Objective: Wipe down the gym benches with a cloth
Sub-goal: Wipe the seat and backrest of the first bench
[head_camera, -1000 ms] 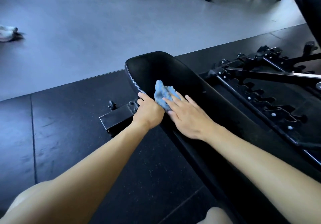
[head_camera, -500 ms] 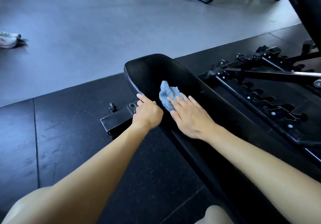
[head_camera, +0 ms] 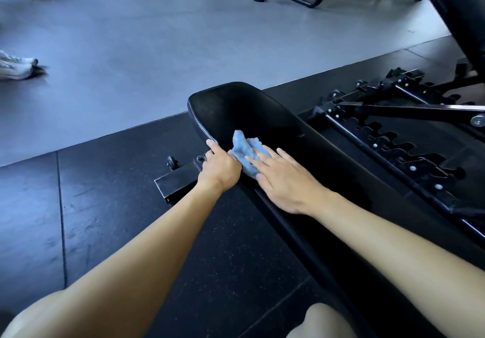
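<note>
cloth [head_camera: 245, 151] bunched on counter [head_camera: 236, 106], near its far end | right grip [head_camera: 286, 180] flat, fingers straight, pressing cloth down to wipe | left grip [head_camera: 220, 171] curled over counter's near edge, likely bracing the reach

- The left forearm [head_camera: 147, 245] fills the lower left of the frame, bare from the frame edge to the wrist, broad at the bottom and tapering toward the centre.
- The right forearm [head_camera: 393, 238] enters from the lower right edge, equally bare, with a small wrist-bone bump where it narrows.
- The left hand [head_camera: 219, 171], just left of centre, is bare, with a rounded back and smooth knuckles.
- The right hand [head_camera: 286, 182], at centre, is bare, with long slim fingers [head_camera: 284, 154] and short nails.
- A bare, rounded knee [head_camera: 322, 322] shows at bottom centre, cut by the frame edge.
</note>
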{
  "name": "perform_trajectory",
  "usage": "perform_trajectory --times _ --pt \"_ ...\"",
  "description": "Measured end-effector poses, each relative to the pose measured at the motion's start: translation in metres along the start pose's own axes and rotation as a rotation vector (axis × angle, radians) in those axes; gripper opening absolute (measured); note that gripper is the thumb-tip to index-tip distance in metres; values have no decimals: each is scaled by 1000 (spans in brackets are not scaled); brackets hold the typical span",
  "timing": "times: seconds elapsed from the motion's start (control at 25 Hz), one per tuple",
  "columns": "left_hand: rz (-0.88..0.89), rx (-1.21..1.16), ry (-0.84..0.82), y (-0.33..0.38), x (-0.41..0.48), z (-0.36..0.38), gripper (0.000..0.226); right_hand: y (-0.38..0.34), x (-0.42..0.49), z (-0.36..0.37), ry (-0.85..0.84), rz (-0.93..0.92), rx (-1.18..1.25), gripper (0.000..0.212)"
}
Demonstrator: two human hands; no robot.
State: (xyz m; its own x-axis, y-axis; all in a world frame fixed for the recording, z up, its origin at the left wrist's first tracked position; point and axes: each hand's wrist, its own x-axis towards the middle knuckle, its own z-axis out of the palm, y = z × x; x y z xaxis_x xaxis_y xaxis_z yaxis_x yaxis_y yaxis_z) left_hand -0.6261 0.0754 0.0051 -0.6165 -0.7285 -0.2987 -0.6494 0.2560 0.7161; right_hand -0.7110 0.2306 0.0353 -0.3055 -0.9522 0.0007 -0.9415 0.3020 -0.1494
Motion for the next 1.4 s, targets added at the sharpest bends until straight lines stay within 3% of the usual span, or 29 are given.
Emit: perform_trajectory --times 0.16,0.28,0.56,0.8,0.96,1.12,1.2,1.28,1.4 --pt "12 -58 20 -6 2 -2 65 12 46 -3 67 39 39 46" --pt "11 -54 -15 -9 4 -4 73 -4 98 9 49 43 122 58" --pt "43 -83 -62 -14 6 -4 77 3 62 15 19 -134 243 68" --pt "36 -180 -133 -18 5 -8 81 -24 126 8 23 27 333 62" --pt "-4 -162 -104 -16 -2 -11 86 -26 82 4 18 14 341 60" --pt "-98 36 -64 8 -18 -16 79 -31 20 -1 27 -27 242 57" --pt "-104 144 31 22 -29 -14 67 -17 -11 -5 3 -43 141 55" --pt "-22 259 116 35 -39 -7 46 23 -25 -9 -10 62 46 52" --pt "202 382 170 57 -52 10 38 81 -23 -12 -10 421 -58 54"
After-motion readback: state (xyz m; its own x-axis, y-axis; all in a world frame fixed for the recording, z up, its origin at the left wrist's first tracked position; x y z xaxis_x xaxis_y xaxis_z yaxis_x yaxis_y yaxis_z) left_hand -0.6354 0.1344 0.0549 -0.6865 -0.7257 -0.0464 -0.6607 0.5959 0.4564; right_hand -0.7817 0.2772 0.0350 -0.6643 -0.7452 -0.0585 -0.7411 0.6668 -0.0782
